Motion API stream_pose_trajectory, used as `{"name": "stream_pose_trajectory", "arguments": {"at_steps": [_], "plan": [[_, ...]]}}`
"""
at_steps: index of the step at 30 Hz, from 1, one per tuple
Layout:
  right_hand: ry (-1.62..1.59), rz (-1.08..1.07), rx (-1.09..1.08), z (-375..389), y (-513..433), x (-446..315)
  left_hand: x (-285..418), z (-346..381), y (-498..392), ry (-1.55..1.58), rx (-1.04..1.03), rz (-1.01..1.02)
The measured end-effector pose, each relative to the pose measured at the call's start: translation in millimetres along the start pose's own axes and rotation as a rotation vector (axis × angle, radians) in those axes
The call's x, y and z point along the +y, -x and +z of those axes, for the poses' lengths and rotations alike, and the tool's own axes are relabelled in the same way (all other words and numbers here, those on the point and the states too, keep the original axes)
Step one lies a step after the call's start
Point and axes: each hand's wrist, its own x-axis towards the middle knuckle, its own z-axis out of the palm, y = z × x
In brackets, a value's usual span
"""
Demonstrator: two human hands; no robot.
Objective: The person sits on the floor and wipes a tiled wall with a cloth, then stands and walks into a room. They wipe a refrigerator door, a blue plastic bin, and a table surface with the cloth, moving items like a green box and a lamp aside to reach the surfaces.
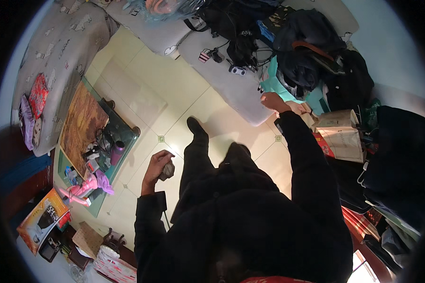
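My left hand (156,168) is out over the tiled floor, with its fingers closed around a small grey-brown bundle (167,171). The bundle looks soft, perhaps balled cloth, but its kind is unclear. My right hand (275,102) is on the other side, with its fingers curled. It appears over the edge of a teal bag (274,79) at the corner of the grey sofa seat (230,93). Whether that hand touches the bag or holds anything cannot be made out. My dark-shod feet are on the pale floor (184,95) between the furniture.
A glass-topped table (122,138) on the left carries a purple cup (118,152), cables and a pink stand (83,189). Dark clothes (304,46) and a white device (238,70) lie on the sofa. A beige paper bag (341,138) stands at right.
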Motion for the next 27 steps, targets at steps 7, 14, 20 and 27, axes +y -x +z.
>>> {"name": "stream_pose_trajectory", "arguments": {"at_steps": [7,14,20,27], "plan": [[-0.157,0.115,0.133,8.5,-101.2,-40.0,95.2,-44.9,-101.0,-0.240,-0.005,-0.054],[-0.032,0.325,0.364,-7.8,-207.9,-66.6,155.7,-86.6,-191.6,-0.404,0.074,-0.020],[0.247,0.478,0.600,-46.7,-300.1,-55.6,194.7,-118.7,-242.9,-0.534,0.124,-0.034],[0.059,0.405,0.254,8.2,-335.4,-21.8,207.0,-114.7,-327.6,-0.666,0.089,-0.038]]}}
